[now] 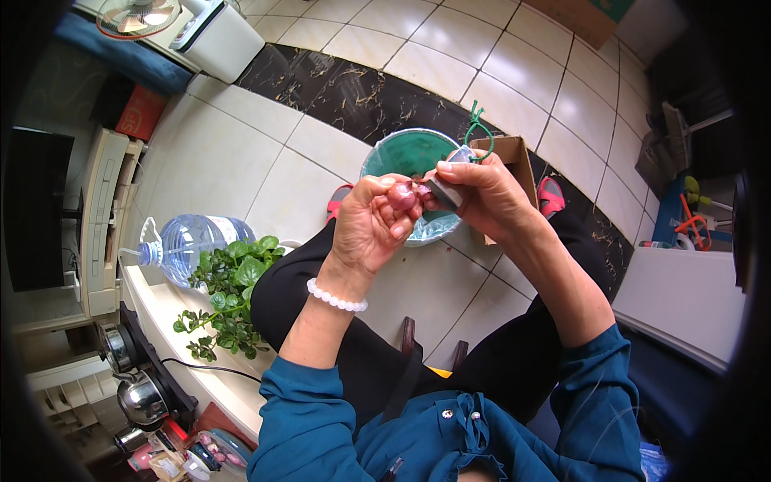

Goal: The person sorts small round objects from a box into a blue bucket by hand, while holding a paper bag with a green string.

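Note:
My left hand (376,217), with a white bead bracelet (337,297) at its wrist, holds a purple-red shallot (402,196) between thumb and fingers. Close beside it, my right hand (491,193) grips a short metal tool (444,194), apparently a small knife, with a green cord loop (480,129) at its end. Another reddish piece (424,193), perhaps part of the same shallot, shows by my right fingertips. Both hands are above a green bin (415,150) with a clear plastic liner, between my feet. The tool's edge is partly hidden by my fingers.
A cardboard box (515,150) stands right of the bin. On the left are a large water bottle (193,244), a leafy plant (241,271), a metal kettle (142,397) and a bowl of shallots (223,449). A white cabinet (677,295) is at the right.

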`<state>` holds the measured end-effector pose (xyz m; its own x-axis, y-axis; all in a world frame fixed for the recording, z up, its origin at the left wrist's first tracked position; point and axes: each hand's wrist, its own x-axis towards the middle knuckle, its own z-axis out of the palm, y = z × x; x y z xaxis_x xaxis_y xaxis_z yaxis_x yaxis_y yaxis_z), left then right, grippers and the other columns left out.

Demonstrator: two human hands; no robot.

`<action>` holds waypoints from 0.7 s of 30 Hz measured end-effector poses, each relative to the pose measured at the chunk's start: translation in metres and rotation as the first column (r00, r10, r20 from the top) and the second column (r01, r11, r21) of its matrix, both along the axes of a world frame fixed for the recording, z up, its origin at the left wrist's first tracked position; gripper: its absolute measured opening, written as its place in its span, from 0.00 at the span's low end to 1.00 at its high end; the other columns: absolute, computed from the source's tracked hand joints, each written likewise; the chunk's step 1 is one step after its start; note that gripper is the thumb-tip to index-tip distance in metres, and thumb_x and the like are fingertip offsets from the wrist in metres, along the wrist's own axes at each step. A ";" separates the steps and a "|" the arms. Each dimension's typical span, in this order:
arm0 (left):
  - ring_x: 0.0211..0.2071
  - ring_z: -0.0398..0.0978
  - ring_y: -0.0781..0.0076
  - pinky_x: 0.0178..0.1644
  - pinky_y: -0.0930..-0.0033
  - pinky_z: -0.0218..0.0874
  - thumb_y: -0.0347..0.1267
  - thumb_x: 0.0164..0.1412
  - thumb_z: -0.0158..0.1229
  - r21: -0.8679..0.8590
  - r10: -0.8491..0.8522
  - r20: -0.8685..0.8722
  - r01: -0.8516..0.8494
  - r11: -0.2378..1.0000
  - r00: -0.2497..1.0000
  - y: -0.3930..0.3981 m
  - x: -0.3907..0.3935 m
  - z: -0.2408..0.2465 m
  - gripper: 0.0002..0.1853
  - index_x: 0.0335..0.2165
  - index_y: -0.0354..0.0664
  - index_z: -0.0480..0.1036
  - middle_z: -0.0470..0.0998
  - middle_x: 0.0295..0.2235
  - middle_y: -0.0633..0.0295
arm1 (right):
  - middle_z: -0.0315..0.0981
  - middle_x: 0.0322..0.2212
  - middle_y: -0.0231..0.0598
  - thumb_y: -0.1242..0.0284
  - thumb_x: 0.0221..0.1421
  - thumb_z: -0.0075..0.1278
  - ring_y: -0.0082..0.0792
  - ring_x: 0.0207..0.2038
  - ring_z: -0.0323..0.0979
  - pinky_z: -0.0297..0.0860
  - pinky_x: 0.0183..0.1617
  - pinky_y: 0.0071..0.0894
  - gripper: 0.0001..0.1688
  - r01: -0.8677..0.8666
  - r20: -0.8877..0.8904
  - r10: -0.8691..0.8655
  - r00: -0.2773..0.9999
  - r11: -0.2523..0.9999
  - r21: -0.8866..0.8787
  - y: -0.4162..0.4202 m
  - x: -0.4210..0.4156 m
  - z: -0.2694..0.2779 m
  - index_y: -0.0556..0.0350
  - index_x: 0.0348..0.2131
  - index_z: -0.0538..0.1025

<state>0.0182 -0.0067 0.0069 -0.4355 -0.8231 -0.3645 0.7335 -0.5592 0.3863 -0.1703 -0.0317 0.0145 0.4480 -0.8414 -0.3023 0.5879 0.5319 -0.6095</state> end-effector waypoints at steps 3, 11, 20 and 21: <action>0.14 0.66 0.71 0.18 0.78 0.60 0.33 0.55 0.49 -0.053 0.003 -0.003 -0.004 0.999 1.000 -0.001 0.006 0.000 0.13 0.33 0.32 0.70 0.73 0.26 0.48 | 0.75 0.27 0.45 0.78 0.49 0.54 0.33 0.28 0.76 0.74 0.38 0.31 0.09 0.048 -0.105 -0.052 0.993 0.998 -0.036 -0.002 -0.001 0.007 0.68 0.30 0.74; 0.26 0.72 0.68 0.29 0.73 0.66 0.33 0.57 0.49 -0.061 0.170 0.213 -0.160 0.985 0.962 -0.002 0.007 0.002 0.13 0.35 0.33 0.69 0.75 0.30 0.49 | 0.75 0.26 0.45 0.76 0.52 0.52 0.32 0.31 0.76 0.73 0.39 0.30 0.08 0.054 -0.422 -0.208 0.882 0.936 -0.348 0.002 0.006 0.000 0.67 0.29 0.73; 0.29 0.74 0.68 0.35 0.72 0.69 0.28 0.56 0.50 -0.030 0.220 0.258 -0.220 0.975 0.941 -0.001 0.014 -0.004 0.09 0.34 0.32 0.71 0.76 0.33 0.48 | 0.76 0.28 0.43 0.75 0.53 0.51 0.29 0.32 0.76 0.72 0.40 0.29 0.07 0.025 -0.456 -0.203 0.867 0.930 -0.368 -0.005 0.010 -0.006 0.65 0.29 0.74; 0.29 0.74 0.68 0.36 0.72 0.69 0.28 0.56 0.50 -0.039 0.236 0.270 -0.234 0.971 0.934 -0.001 0.013 -0.005 0.09 0.34 0.32 0.71 0.76 0.33 0.48 | 0.76 0.28 0.42 0.75 0.53 0.52 0.28 0.32 0.76 0.72 0.40 0.28 0.07 0.019 -0.476 -0.225 0.850 0.917 -0.399 -0.005 0.010 -0.008 0.64 0.29 0.74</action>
